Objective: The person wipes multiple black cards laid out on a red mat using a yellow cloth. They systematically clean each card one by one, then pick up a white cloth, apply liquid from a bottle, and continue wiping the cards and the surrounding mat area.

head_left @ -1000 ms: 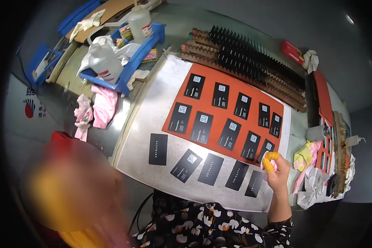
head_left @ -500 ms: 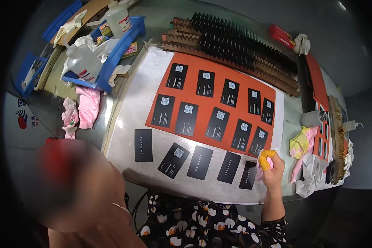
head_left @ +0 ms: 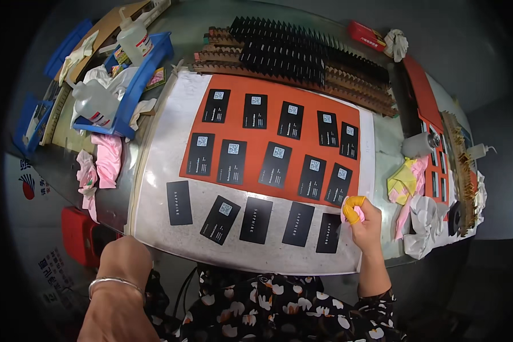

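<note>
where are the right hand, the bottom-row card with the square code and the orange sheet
Right hand (head_left: pixel 367 222): head view, middle of the hand.
Bottom-row card with the square code (head_left: pixel 220 221): head view, middle of its black face.
Orange sheet (head_left: pixel 236 114): head view, bare strip between two cards.

Right grip curled inward, left grip (finger pose unclear) lower.

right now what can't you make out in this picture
All in the head view:
Fingers of the left hand, and anything they might hold: hidden behind the back of that hand.
Much of the pink cloth: covered by the right hand.
Finest print on the black cards: too small.
Right part of the red object: behind the left hand.
</note>
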The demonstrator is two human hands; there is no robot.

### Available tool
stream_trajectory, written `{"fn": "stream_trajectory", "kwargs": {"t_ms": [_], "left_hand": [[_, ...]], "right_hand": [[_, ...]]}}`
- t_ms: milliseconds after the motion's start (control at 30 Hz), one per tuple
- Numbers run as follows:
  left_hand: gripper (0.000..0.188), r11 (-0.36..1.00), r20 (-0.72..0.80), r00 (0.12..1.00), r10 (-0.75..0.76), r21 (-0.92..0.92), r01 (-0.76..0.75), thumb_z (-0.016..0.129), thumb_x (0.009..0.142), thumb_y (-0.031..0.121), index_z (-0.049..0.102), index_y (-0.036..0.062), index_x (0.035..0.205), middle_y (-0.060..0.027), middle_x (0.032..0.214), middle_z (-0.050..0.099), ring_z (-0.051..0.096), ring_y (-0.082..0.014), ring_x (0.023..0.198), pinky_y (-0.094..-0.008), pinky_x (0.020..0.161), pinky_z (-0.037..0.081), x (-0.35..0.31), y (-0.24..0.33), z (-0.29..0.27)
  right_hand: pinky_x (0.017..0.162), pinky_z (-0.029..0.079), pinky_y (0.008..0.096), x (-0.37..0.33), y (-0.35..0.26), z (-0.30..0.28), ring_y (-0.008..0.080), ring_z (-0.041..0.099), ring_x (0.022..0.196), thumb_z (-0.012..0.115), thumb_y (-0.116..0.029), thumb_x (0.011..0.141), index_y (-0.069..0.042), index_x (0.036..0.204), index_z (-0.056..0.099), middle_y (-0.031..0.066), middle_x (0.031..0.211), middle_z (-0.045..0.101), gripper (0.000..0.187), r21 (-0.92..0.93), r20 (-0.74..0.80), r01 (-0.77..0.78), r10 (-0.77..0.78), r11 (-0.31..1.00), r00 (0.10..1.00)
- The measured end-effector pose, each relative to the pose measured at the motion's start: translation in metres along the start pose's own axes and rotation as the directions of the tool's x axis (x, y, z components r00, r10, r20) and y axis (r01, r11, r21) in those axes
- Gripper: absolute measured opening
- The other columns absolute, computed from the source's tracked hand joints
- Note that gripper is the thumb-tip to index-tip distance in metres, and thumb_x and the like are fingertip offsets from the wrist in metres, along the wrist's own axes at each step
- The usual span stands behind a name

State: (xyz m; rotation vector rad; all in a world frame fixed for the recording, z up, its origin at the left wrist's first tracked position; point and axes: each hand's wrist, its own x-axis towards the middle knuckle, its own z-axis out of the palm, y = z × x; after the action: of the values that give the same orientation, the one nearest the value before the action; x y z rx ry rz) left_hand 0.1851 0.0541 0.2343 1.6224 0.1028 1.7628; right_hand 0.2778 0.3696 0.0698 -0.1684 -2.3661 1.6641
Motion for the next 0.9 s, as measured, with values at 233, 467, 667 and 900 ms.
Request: {"fn": "stream_trajectory", "kwargs": {"t_ms": [233, 467, 667, 900], "left_hand": [[0.018, 0.967, 0.056, 0.976, -0.209, 0.162, 0.197, 0.050, 0.087, 0.009, 0.061, -0.0029, 0.093, -0.0191, 0.090, 0.061, 0.059, -0.0246, 0.062, -0.0294, 0.057, 0.049, -0.012, -0.024, -0.007], [0.044, 0.119, -0.539, 0.717, -0.442, 0.757, 0.643, 0.069, 0.073, 0.022, 0.054, 0.0001, 0.109, -0.0134, 0.115, 0.054, 0.055, -0.0276, 0.097, -0.0369, 0.080, 0.043, -0.089, -0.051, -0.035], [0.065, -0.361, -0.700, 0.588, -0.404, 0.713, 0.601, 0.069, 0.070, 0.031, 0.044, 0.0001, 0.121, -0.0123, 0.131, 0.041, 0.045, -0.0275, 0.107, -0.0369, 0.089, 0.036, -0.129, -0.097, -0.065], [0.071, -0.449, -0.731, 0.531, -0.428, 0.682, 0.577, 0.065, 0.071, 0.038, 0.041, -0.0013, 0.126, -0.0122, 0.134, 0.037, 0.041, -0.0266, 0.108, -0.0366, 0.091, 0.034, -0.139, -0.114, -0.070]], "right_hand": [[0.059, 0.045, 0.0289, 0.017, 0.017, 0.009, 0.0210, 0.061, 0.066, 0.057, -0.008, 0.082, 0.001, 0.083, 0.055, 0.0118, 0.075, 0.061, 0.009, -0.194, 0.126, -0.003, 0.028, 0.981, 0.992], [0.061, 0.046, 0.0358, 0.048, -0.002, 0.042, 0.0329, 0.060, 0.070, 0.063, -0.020, 0.079, -0.001, 0.081, 0.054, 0.0162, 0.079, 0.061, 0.021, -0.426, 0.218, 0.080, 0.017, 0.901, 0.976], [0.056, 0.045, 0.0424, 0.081, 0.016, 0.070, 0.0353, 0.058, 0.065, 0.060, -0.016, 0.077, 0.000, 0.080, 0.053, 0.0162, 0.074, 0.060, 0.017, -0.523, 0.270, 0.290, -0.167, 0.801, 0.948], [0.055, 0.045, 0.0443, 0.093, 0.023, 0.091, 0.0357, 0.058, 0.062, 0.058, -0.010, 0.074, -0.001, 0.082, 0.054, 0.0172, 0.073, 0.059, 0.012, -0.630, 0.280, 0.324, -0.183, 0.705, 0.942]]}}
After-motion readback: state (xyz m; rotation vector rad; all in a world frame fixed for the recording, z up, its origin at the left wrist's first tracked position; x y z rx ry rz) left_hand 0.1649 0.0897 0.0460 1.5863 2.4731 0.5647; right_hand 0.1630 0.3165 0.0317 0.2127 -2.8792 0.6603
